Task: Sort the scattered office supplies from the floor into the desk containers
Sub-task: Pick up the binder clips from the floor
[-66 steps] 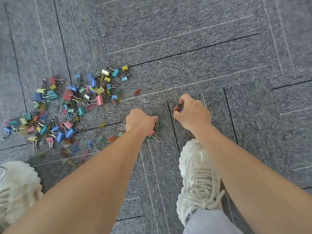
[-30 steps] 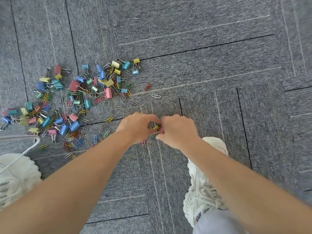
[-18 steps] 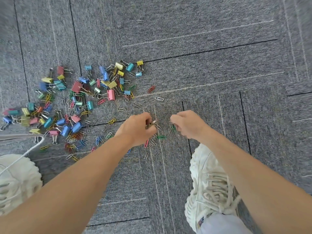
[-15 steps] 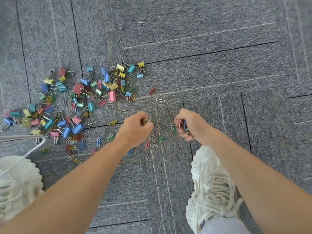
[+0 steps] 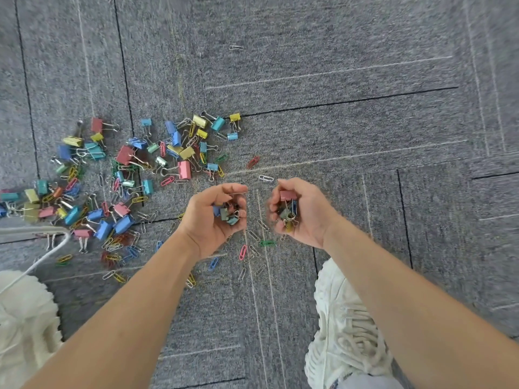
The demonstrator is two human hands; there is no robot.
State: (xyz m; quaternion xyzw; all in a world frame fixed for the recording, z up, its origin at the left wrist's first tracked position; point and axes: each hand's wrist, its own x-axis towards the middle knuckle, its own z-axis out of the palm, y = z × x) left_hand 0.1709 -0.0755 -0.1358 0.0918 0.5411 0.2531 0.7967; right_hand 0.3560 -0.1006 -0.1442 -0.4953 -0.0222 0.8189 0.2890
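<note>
My left hand (image 5: 212,220) is turned palm up above the carpet, fingers curled round a small handful of coloured binder clips (image 5: 228,213). My right hand (image 5: 306,217) is also palm up and cups more binder clips (image 5: 287,204), a pink one on top. A wide scatter of coloured binder clips (image 5: 123,169) and paper clips lies on the grey carpet to the left. Loose paper clips (image 5: 254,249) lie just below and between my hands. A red paper clip (image 5: 252,162) and a silver paper clip (image 5: 266,178) lie just beyond my hands.
My two white shoes stand on the carpet, the right shoe (image 5: 345,327) under my right forearm and the left shoe (image 5: 25,318) at the lower left. A white cord (image 5: 36,262) runs by the left shoe. One silver clip (image 5: 236,47) lies far off. No desk containers are in view.
Both hands have lifted off the floor and turned palm up, each now holding a bunch of clips. Before, they were picking at the clips lying between them.
</note>
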